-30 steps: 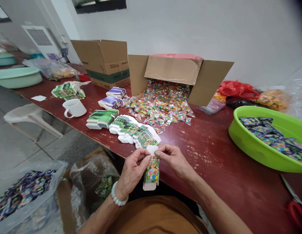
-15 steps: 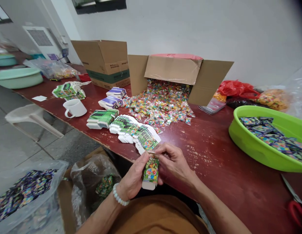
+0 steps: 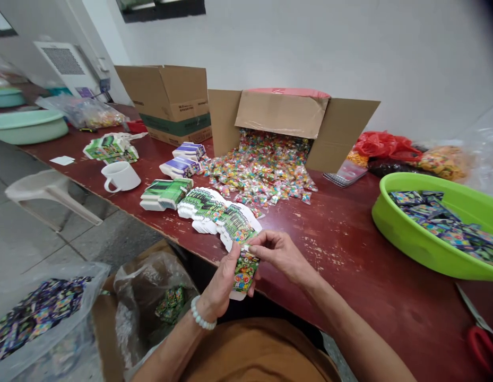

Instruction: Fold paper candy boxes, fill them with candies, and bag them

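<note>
Resting on the tabletop [image 3: 349, 249], a white mug [image 3: 123, 176] is standing left of fanned cartons [image 3: 206, 206]; the left hand [image 3: 221, 284] is clamping the printed carton [image 3: 244, 271] near the tabletop's front edge; the right hand [image 3: 281, 255] is pinching the carton's top end; a green basin [image 3: 391, 233] is holding sachets [image 3: 441, 217].

We're up on the person's head here, a single camera looking forward and down: brown clothing [image 3: 254, 353] right beneath the lens at the bottom edge, left hand [image 3: 219, 284] and right hand [image 3: 281, 255] close in, low at centre, red table [image 3: 334, 228] stretching away beyond, pale wall [image 3: 349, 48] farther off up top, floor [image 3: 27, 239] dropping away at left.
</note>
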A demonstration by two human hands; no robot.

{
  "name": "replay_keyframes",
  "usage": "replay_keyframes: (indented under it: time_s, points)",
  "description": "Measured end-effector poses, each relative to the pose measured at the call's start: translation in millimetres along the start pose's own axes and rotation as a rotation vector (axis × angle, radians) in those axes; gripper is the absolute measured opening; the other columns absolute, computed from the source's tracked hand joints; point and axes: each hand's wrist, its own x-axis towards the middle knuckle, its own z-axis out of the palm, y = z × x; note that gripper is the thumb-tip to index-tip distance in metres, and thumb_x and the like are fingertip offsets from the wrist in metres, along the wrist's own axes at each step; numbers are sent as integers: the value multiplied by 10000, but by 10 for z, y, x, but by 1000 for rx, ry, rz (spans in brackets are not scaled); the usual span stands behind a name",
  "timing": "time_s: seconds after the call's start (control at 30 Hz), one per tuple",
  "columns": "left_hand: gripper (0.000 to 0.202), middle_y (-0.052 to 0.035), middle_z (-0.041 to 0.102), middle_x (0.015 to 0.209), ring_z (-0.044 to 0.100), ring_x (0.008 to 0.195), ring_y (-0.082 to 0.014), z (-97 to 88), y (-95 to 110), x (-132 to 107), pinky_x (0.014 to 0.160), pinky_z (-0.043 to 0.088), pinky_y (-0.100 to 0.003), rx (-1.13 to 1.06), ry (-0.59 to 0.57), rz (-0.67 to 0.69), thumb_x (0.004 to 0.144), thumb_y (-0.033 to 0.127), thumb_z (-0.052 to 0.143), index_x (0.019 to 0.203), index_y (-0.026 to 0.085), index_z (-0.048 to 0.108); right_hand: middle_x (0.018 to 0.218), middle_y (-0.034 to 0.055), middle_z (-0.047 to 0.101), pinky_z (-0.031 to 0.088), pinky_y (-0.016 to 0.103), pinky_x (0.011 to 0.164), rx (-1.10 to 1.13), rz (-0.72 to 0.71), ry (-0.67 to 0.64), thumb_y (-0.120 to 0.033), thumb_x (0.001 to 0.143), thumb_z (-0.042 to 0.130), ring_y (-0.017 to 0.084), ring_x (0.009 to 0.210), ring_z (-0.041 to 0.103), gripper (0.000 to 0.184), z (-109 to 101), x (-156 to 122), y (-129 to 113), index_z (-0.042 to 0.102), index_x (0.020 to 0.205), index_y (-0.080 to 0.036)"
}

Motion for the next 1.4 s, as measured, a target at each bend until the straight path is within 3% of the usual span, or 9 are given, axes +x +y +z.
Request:
replay_keyframes:
  time_s: [0.2, 0.37, 0.47, 0.57, 0.7, 0.9, 1.07, 1.23, 1.4]
  points:
    - [595, -27, 636, 627, 564, 445, -144, 20, 0, 42, 394, 433, -230, -115, 80, -90, 855, 665, 414, 1069, 150, 622, 1070, 67, 619, 540, 262, 593, -215, -231, 44, -378, 844, 642, 163, 791, 650, 181, 111, -129, 188, 669, 891, -205]
    - [523, -69, 690, 890, 615, 567, -129, 66, -62, 28, 512, 479, -229, -153, 76, 5, 887, 561, 474, 1263, 201, 524, 1011, 65, 658, 546, 306, 681, -305, -260, 137, -375, 855, 616, 196, 876, 637, 176, 97, -64, 353, 666, 852, -206]
    - [489, -71, 688, 935, 646, 659, -146, -13, -100, -53, 632, 504, -260, -167, -25, -66, 883, 444, 561, 1306, 224, 450, 944, 47, 691, 535, 312, 728, -566, -175, 95, -386, 877, 570, 181, 823, 650, 213, -305, 146, 287, 684, 889, -206]
    - [445, -82, 669, 1012, 661, 846, -184, -187, -129, -171, 784, 491, -293, -187, -59, -148, 858, 340, 628, 1254, 219, 465, 1181, 80, 641, 474, 372, 911, -926, -108, 493, -341, 876, 547, 220, 1050, 599, 278, -1001, 435, 156, 641, 1107, -218]
    - [344, -47, 627, 979, 625, 812, -173, -564, -197, -317, 761, 485, -305, -118, -2, -215, 788, 303, 705, 1072, 209, 536, 1454, 162, 408, 288, 580, 1034, -1031, 1, 705, -251, 774, 641, 375, 1314, 349, 521, -1806, 736, 130, 538, 1279, -176]
    - [516, 10, 559, 856, 528, 738, -135, -1377, -221, -463, 642, 430, -236, 377, -65, -251, 657, 369, 796, 1107, 219, 591, 1253, 167, 593, 306, 515, 1014, -1034, 70, 770, -229, 810, 567, 341, 1217, 446, 289, -2094, 867, 290, 646, 1081, -166]
    - [353, -9, 619, 765, 541, 671, -152, -1538, -81, -486, 588, 401, -241, 509, -277, -451, 620, 364, 768, 882, 170, 633, 1020, 160, 671, 430, 408, 881, -894, 27, 795, -280, 869, 457, 265, 972, 596, 298, -1922, 697, 167, 638, 1041, -116]
    - [339, -60, 652, 970, 641, 716, -184, -970, 122, -298, 627, 435, -270, 205, -177, -271, 772, 304, 586, 1086, 198, 513, 760, 10, 668, 481, 260, 588, -655, -28, 500, -464, 820, 563, 136, 598, 579, 399, -1070, 358, 55, 602, 1112, -193]
    - [355, -39, 637, 878, 610, 646, -136, -400, 165, -117, 636, 447, -262, 185, -196, -112, 836, 243, 518, 1174, 200, 417, 773, 5, 626, 430, 221, 574, -203, -99, 111, -417, 838, 604, 103, 624, 524, 277, -208, 129, 31, 623, 982, -181]
